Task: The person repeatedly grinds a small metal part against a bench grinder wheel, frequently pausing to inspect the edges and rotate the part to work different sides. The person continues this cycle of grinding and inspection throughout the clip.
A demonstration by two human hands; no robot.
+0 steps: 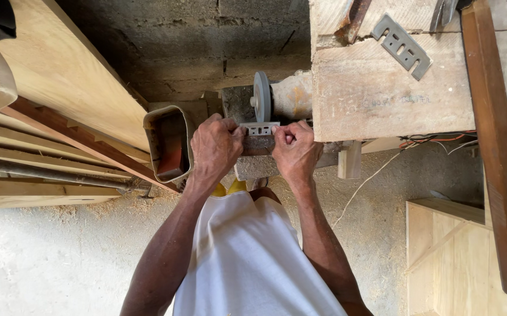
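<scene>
My left hand [215, 149] and my right hand [294, 153] both grip a flat grey metal blade with slots [260, 127], one at each end. The blade lies level just in front of a round grey grinding wheel [261, 96] mounted on a dusty motor [291, 95]. The blade's edge points at the wheel; whether it touches the wheel I cannot tell. Under my hands sits a rough stone or concrete rest [256, 165].
A second slotted metal blade [402, 45] lies on the wooden bench top [382, 99] to the right. A cut plastic container [168, 143] stands left of the wheel. Long boards [60, 76] lean at left, a dark wooden strip [496, 152] at right. Sawdust covers the floor [60, 257].
</scene>
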